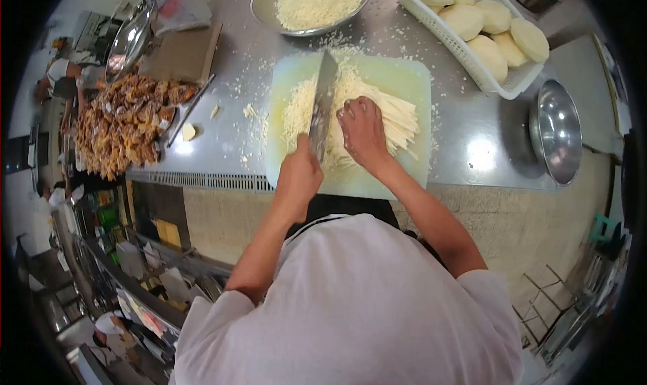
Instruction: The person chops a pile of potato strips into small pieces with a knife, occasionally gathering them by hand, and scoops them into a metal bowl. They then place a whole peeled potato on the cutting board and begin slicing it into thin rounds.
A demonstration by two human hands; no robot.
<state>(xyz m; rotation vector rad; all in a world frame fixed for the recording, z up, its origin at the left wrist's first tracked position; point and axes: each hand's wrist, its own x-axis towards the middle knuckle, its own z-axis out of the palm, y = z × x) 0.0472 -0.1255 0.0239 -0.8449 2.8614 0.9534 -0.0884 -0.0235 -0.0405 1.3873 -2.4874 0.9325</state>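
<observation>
My left hand [300, 177] is closed round the handle of a wide cleaver [324, 95], whose blade stands upright on the pale green cutting board [416, 81]. Under the curled fingers of my right hand [364, 130], just right of the blade, lies a bundle of pale vegetable strips [399, 119]. Finely chopped pale bits [298, 108] are heaped left of the blade and scattered round the board.
Behind the board is a metal bowl [259, 9] of chopped bits. A white basket [458, 46] with several peeled pale vegetables stands back right, near a tilted metal bowl [558, 132]. A brown food pile [125, 125] and a dark rod [191, 110] lie left. Other people are farther left.
</observation>
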